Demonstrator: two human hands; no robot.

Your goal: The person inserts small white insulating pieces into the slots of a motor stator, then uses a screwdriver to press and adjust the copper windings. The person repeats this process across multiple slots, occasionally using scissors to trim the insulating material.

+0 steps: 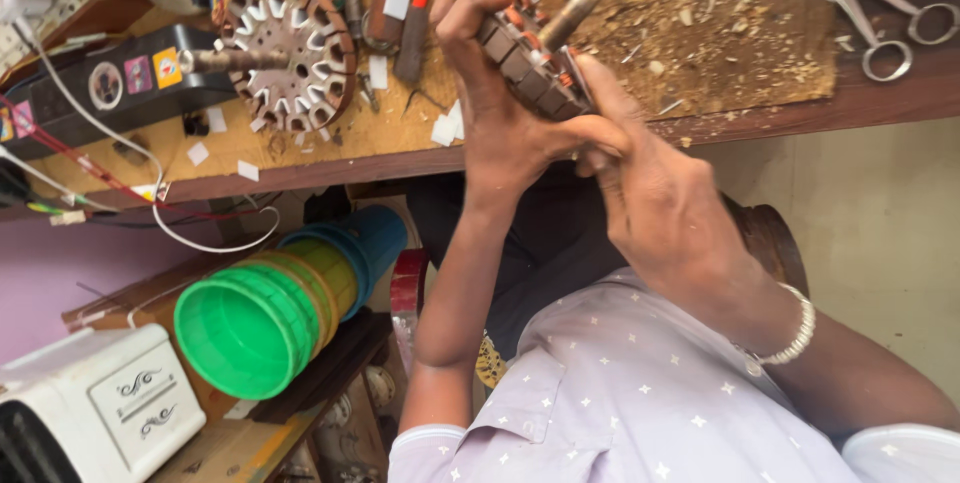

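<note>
Slotted motor core (525,58), tilted, shaft upward

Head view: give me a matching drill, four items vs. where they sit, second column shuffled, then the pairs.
Things:
1. slotted motor core held in both hands
2. second slotted core with shaft
3. scissors
4. stack of plastic tubs

Places:
A. lying on its side below the bench edge, green one outermost
B. far right of the bench top, handles toward the bench edge
C. flat on the bench, left of the hands
D. raised above the bench edge, left hand wrapped over it, right hand at its lower side

Pairs: 1-D, 2-C, 3-B, 4-A
</note>
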